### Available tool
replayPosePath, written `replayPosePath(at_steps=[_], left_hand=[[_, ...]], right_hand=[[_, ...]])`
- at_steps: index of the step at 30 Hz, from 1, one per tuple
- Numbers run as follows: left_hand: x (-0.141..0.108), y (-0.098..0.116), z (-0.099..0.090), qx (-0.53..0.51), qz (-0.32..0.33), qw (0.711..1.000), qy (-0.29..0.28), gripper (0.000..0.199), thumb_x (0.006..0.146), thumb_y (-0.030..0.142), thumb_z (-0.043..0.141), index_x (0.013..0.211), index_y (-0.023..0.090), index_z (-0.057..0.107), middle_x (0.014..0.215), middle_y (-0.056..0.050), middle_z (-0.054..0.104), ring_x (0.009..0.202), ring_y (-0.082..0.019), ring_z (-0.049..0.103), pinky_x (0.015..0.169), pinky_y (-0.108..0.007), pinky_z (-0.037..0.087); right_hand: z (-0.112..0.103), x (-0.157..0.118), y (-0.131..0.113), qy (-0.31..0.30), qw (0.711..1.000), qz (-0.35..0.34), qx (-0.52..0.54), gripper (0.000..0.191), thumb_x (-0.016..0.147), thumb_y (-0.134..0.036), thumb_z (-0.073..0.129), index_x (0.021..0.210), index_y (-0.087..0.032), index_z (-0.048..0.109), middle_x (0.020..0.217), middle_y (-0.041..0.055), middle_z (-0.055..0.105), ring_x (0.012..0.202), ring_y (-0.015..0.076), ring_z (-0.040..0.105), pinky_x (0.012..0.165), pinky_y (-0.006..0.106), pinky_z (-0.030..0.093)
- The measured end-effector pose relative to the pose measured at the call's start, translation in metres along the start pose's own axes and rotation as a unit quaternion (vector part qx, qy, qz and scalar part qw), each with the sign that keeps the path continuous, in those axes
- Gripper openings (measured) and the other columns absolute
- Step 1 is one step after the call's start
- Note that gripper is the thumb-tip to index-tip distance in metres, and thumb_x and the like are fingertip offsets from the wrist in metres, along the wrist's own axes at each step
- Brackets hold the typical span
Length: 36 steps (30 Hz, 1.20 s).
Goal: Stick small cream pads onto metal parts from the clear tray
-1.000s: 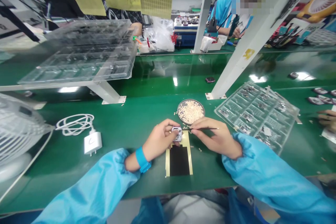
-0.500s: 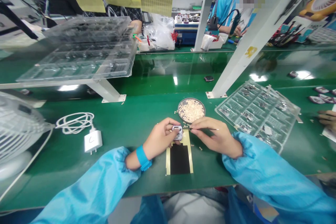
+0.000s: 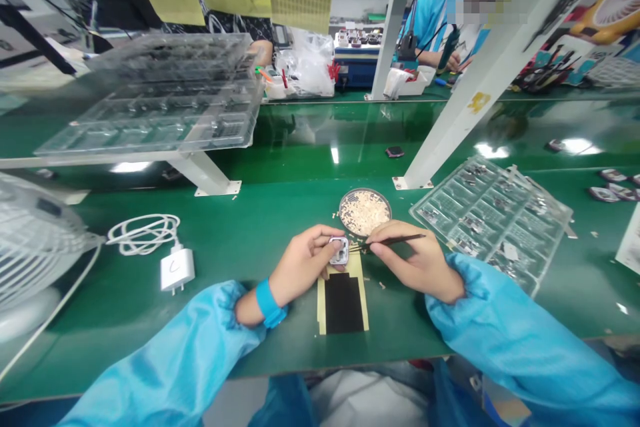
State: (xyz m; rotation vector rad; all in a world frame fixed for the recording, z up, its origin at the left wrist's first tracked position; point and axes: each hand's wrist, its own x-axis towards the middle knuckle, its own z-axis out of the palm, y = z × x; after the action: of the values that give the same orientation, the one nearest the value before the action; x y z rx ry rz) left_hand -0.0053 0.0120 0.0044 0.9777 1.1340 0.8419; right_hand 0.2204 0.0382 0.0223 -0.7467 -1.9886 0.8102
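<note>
The left hand [image 3: 306,260] pinches a small white square part [image 3: 339,251] between thumb and fingers, holding it just above the top edge of the yellow-edged black sheet [image 3: 343,295] that lies flat on the green table [image 3: 240,247]. The right hand [image 3: 417,261] is closed on a pair of thin dark tweezers [image 3: 387,241], whose tips point left and meet the right side of the white part; whether the tips grip anything is too small to tell. Just beyond the sheet, behind both hands, stands a round metal dish [image 3: 365,211] filled with tiny pale pieces, a few of which are scattered on the table around it. To the right of the dish lies a clear compartment tray [image 3: 493,213] with small dark parts in its pockets. Well left of the sheet sit a white charger [image 3: 177,269] and its coiled white cable [image 3: 143,232], with a white fan [image 3: 35,247] at the far left edge. Both forearms wear blue sleeves, the left with a blue wristband [image 3: 269,301].
</note>
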Motion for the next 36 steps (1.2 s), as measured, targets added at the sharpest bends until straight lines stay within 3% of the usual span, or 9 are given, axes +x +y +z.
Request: replayPosePath(at_steps=[10,14,19,24,27,29,32,34,36], left_hand=[[-0.001,-0.003,-0.002,-0.004,0.026,0.999,0.030,0.042,0.081,0.044,0.072,0.112,0.016,0.065,0.093,-0.009,0.071,0.071,-0.015,0.068,0.044,-0.014,0.051],[0.001,0.001,-0.003,-0.014,0.031,0.999,0.039,0.044,0.080,0.044,0.073,0.111,0.013,0.064,0.090,-0.009,0.071,0.066,-0.014,0.066,0.043,-0.015,0.050],[0.004,0.005,-0.007,0.002,0.027,0.999,0.039,0.051,0.080,0.048,0.071,0.114,0.011,0.062,0.086,-0.010,0.070,0.064,-0.015,0.065,0.043,-0.017,0.048],[0.001,0.009,-0.011,0.091,0.024,0.994,0.057,0.054,0.080,0.054,0.069,0.116,0.014,0.061,0.094,-0.009,0.070,0.062,-0.008,0.058,0.045,-0.011,0.040],[0.003,0.010,-0.015,0.091,0.015,0.995,0.040,0.059,0.076,0.054,0.073,0.118,0.017,0.054,0.108,-0.010,0.068,0.078,-0.012,0.064,0.055,-0.012,0.047],[0.006,0.009,-0.015,0.072,0.008,0.997,0.022,0.065,0.071,0.054,0.077,0.119,0.020,0.048,0.115,-0.010,0.065,0.087,-0.018,0.067,0.059,-0.017,0.052],[0.007,0.007,-0.013,0.062,-0.008,0.998,0.026,0.078,0.064,0.058,0.081,0.123,0.024,0.043,0.110,-0.008,0.065,0.089,-0.022,0.068,0.059,-0.020,0.055],[0.006,0.008,-0.011,0.088,-0.017,0.996,0.030,0.082,0.064,0.061,0.080,0.128,0.025,0.044,0.103,-0.006,0.066,0.083,-0.019,0.067,0.061,-0.020,0.056],[0.004,0.010,-0.008,0.133,-0.023,0.990,0.027,0.078,0.065,0.063,0.077,0.125,0.022,0.050,0.095,-0.005,0.067,0.069,-0.013,0.062,0.063,-0.018,0.054]], right_hand=[[0.004,0.000,0.004,0.024,0.999,0.047,-0.015,0.009,0.088,-0.016,0.069,0.097,-0.019,0.068,0.094,0.0037,0.069,0.089,0.0149,0.066,0.085,0.029,0.056],[0.001,0.002,0.010,-0.016,0.985,0.117,0.123,0.009,0.091,-0.024,0.067,0.094,-0.015,0.067,0.097,0.0067,0.068,0.082,0.0136,0.066,0.073,0.027,0.058],[-0.008,0.010,0.019,-0.075,0.965,0.145,0.206,0.016,0.092,-0.028,0.067,0.095,-0.013,0.063,0.102,0.0094,0.066,0.093,0.0151,0.066,0.085,0.030,0.057],[-0.013,0.011,0.007,-0.059,0.936,0.181,0.296,0.035,0.096,-0.045,0.060,0.092,-0.011,0.054,0.094,0.0112,0.066,0.077,0.0142,0.067,0.069,0.026,0.055],[-0.027,0.000,-0.005,-0.007,0.928,0.181,0.325,0.043,0.101,-0.053,0.047,0.087,-0.012,0.049,0.083,0.0086,0.065,0.070,0.0145,0.064,0.067,0.028,0.054],[-0.048,-0.012,-0.010,0.038,0.940,0.204,0.269,0.043,0.101,-0.055,0.044,0.091,-0.013,0.049,0.069,0.0025,0.058,0.060,0.0122,0.058,0.060,0.025,0.049],[-0.101,-0.037,-0.011,0.119,0.960,0.252,-0.018,0.043,0.097,-0.054,0.051,0.093,-0.013,0.062,0.069,0.0011,0.055,0.062,0.0108,0.051,0.058,0.022,0.041],[-0.143,-0.056,-0.006,0.168,0.915,0.295,-0.217,0.042,0.093,-0.054,0.057,0.085,-0.013,0.065,0.072,0.0021,0.057,0.067,0.0127,0.052,0.061,0.023,0.038],[-0.178,-0.075,0.002,0.140,0.848,0.371,-0.353,0.037,0.092,-0.049,0.057,0.084,-0.015,0.067,0.067,0.0016,0.057,0.061,0.0130,0.049,0.058,0.025,0.033]])
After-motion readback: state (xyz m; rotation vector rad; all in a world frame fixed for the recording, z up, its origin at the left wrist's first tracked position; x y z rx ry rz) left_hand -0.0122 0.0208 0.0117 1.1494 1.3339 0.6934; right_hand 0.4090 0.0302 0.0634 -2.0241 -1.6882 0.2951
